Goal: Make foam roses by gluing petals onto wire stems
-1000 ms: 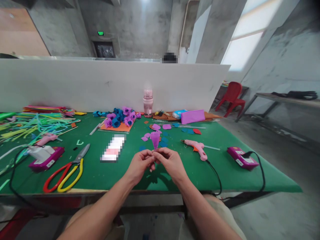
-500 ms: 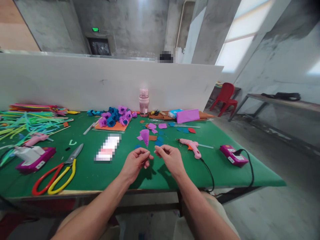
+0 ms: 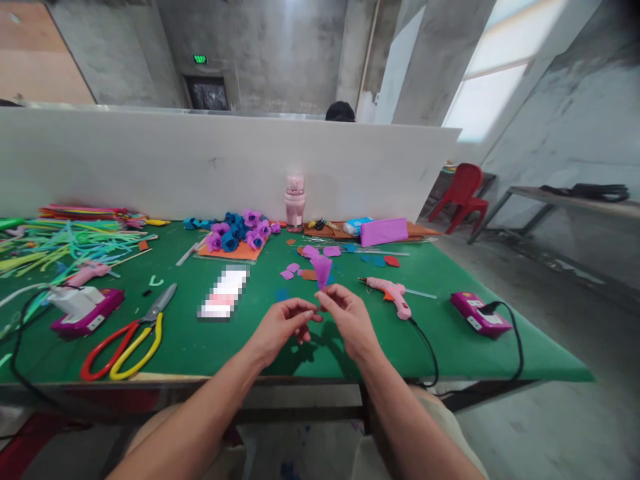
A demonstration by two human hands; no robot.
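Note:
My right hand (image 3: 349, 319) pinches the bottom of a purple foam petal (image 3: 321, 269), which stands upright above the green table (image 3: 210, 340). My left hand (image 3: 281, 327) is close beside it, with fingertips curled together near the petal's base; I cannot tell whether they touch it. More cut purple and blue foam pieces (image 3: 300, 267) lie on the table just beyond my hands. A pink glue gun (image 3: 393, 293) lies to the right of my right hand.
Red and yellow scissors (image 3: 133, 333) lie front left. Finished purple and blue foam flowers (image 3: 237, 233) sit on an orange sheet by a pink bottle (image 3: 295, 203). Magenta power strips (image 3: 480, 315) (image 3: 87, 313) flank the table. A white partition (image 3: 150, 167) stands behind, with a person's head (image 3: 340, 111) above it.
The purple petal passed from my left hand's pinch to my right hand's pinch, and moved slightly right.

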